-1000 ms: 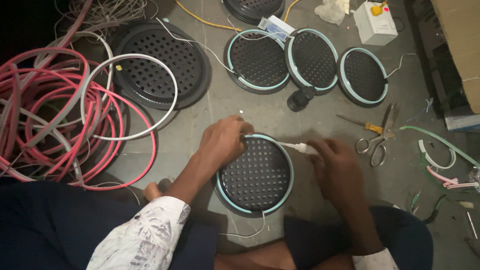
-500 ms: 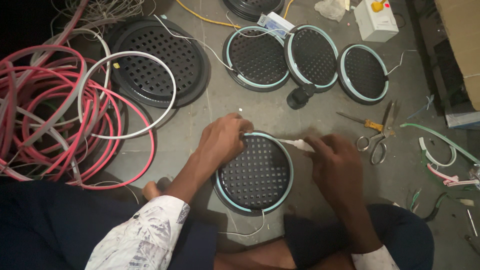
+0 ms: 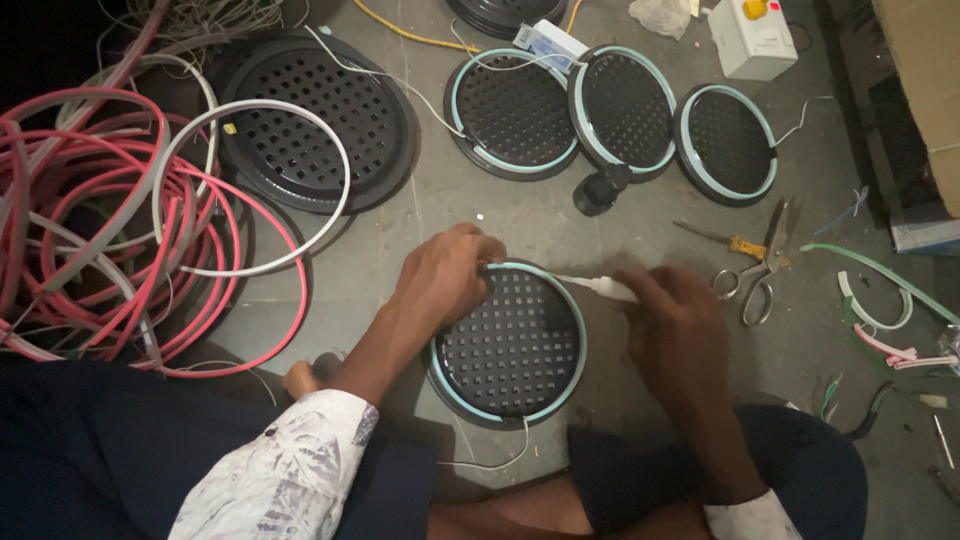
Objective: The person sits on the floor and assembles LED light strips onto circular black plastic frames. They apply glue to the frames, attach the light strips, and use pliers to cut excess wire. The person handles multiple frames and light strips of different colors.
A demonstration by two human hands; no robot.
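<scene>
Grille (image 3: pixel 510 345) unmoved, left hand (image 3: pixel 445 280) still pressing rim

Grey concrete floor (image 3: pixel 500 215), dim light, dark at left edge; cardboard box (image 3: pixel 925 90) top right.

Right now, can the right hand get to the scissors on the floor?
Probably yes: the scissors lie on bare floor just beside the right hand, nothing between them. But that hand holds a white tube, so it isn't free.
</scene>
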